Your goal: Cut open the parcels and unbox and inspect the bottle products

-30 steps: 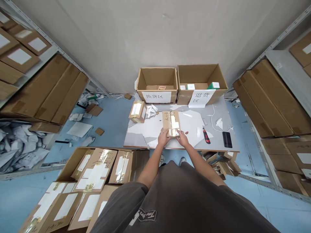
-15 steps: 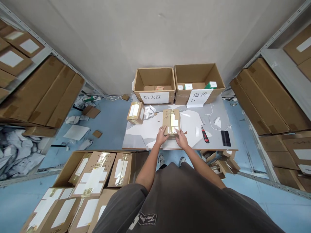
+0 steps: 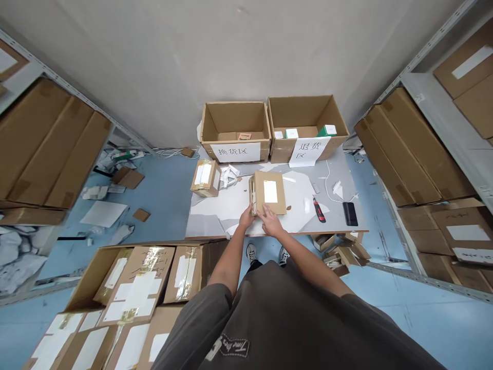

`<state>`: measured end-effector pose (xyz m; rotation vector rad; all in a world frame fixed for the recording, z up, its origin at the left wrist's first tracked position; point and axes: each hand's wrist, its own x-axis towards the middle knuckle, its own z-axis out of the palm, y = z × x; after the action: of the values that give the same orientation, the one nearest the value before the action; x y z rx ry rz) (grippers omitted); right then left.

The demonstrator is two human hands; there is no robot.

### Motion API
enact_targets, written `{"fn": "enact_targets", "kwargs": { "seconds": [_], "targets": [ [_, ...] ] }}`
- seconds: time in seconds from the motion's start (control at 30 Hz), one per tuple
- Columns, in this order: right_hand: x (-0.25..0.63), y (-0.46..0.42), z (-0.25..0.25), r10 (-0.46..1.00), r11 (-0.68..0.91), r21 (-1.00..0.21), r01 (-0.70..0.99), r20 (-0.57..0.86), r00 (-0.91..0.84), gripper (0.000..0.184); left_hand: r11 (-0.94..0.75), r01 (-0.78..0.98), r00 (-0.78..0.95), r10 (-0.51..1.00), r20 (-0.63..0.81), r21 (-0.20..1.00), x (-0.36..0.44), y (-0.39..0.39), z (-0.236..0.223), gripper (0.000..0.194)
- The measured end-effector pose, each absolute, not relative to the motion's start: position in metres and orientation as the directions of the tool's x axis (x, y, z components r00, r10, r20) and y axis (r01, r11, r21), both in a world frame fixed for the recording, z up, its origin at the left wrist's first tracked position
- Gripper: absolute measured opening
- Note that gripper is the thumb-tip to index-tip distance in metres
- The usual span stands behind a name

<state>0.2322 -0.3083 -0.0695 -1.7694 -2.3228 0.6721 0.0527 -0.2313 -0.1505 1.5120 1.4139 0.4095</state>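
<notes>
A small brown cardboard parcel point(image 3: 269, 192) with a white label on its top face lies on the grey table point(image 3: 346, 228); its taped side faces left. My left hand point(image 3: 246, 219) grips the parcel's near left corner, fingers curled on the edge. My right hand point(image 3: 271, 223) rests on the near edge of the parcel, fingers pressed on it. Torn white wrapping point(image 3: 231, 205) lies under and around the parcel.
Two open cartons with paper signs stand at the table's back, left one point(image 3: 235, 128), right one point(image 3: 306, 126). A second small parcel point(image 3: 206, 177) sits at the table's left. A red-and-black cutter point(image 3: 318, 209), a black phone point(image 3: 349, 213) and a white cable point(image 3: 327, 177) lie right. Taped boxes point(image 3: 134, 282) fill a carton at lower left.
The parcel has been turned over: its taped, handwritten face was up, and now a plain face with a white label is up. Both hands stayed at its near end.
</notes>
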Motion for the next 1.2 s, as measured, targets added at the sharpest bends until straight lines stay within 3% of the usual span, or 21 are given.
{"fn": "enact_targets", "kwargs": {
  "seconds": [0.1, 0.2, 0.33, 0.4, 0.5, 0.77, 0.93, 1.2],
  "targets": [
    [0.223, -0.297, -0.078, 0.927, 0.23, -0.504, 0.832, -0.148, -0.346, 0.092, 0.211, 0.627, 0.199, 0.887, -0.416, 0.75, 0.044, -0.233, -0.148, 0.093],
    [0.235, -0.29, -0.084, 0.932, 0.237, -0.592, 0.77, -0.084, -0.352, 0.081, 0.187, 0.578, 0.224, 0.9, -0.374, 0.795, 0.035, -0.239, -0.144, 0.102],
    [0.276, -0.292, -0.092, 0.992, 0.052, -0.602, 0.797, -0.057, -0.108, 0.069, 0.088, 0.584, 0.225, 0.937, -0.266, 0.807, 0.031, -0.246, -0.131, 0.113],
    [0.294, -0.297, -0.097, 0.986, -0.112, -0.583, 0.805, -0.164, 0.019, 0.076, 0.008, 0.635, 0.245, 0.946, -0.211, 0.773, 0.035, -0.249, -0.124, 0.107],
    [0.307, -0.304, -0.107, 0.959, -0.166, -0.61, 0.775, -0.284, -0.019, 0.082, -0.035, 0.733, 0.24, 0.948, -0.21, 0.68, 0.049, -0.254, -0.113, 0.093],
    [0.296, -0.308, -0.124, 0.969, -0.174, -0.675, 0.717, -0.249, 0.001, 0.07, 0.003, 0.836, 0.183, 0.941, -0.284, 0.548, 0.063, -0.262, -0.103, 0.079],
    [0.295, -0.306, -0.125, 0.979, -0.136, -0.683, 0.718, -0.204, -0.008, 0.07, 0.033, 0.799, 0.173, 0.944, -0.281, 0.601, 0.061, -0.26, -0.11, 0.085],
    [0.286, -0.312, -0.109, 0.996, -0.074, -0.643, 0.762, -0.079, 0.029, 0.071, -0.008, 0.556, 0.211, 0.968, -0.132, 0.831, 0.047, -0.249, -0.129, 0.096]
  ]
}}
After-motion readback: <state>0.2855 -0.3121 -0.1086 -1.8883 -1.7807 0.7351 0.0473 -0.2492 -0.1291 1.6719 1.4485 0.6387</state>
